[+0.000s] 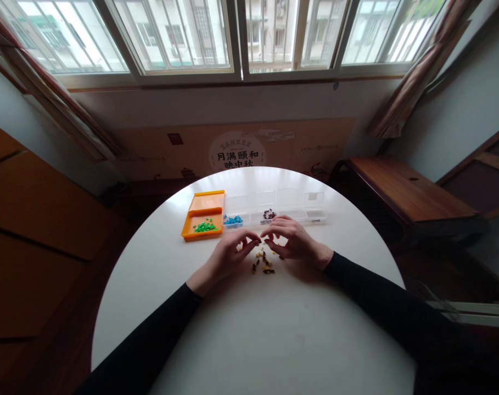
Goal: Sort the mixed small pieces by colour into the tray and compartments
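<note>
Nearest you, your black sleeves reach in from left and right over the white counter. A loose scatter of tiny dark brown and yellow pieces lies on the counter just on the near side of your fingertips, roughly midway between your hands, so neither hand is clearly nearer to it. The pieces point in mixed directions, with no shared long axis.

Your left hand comes in from the left, thumb and forefinger pinched together on a small dark piece. Your right hand faces it from the right, its fingertips bent toward that same piece; whether this grip pinches it too, you cannot tell from here. The dark piece sits right where the two grips meet, too small to show its long axis.

Farther off, to the left, the orange box holds green pieces. Just right of it stands the clear compartment box, lids open on the far side: blue pieces fill its left end, and dark brown pieces lie just beyond your right hand, the nearer one. Past the counter are a printed cardboard panel and the windows.
</note>
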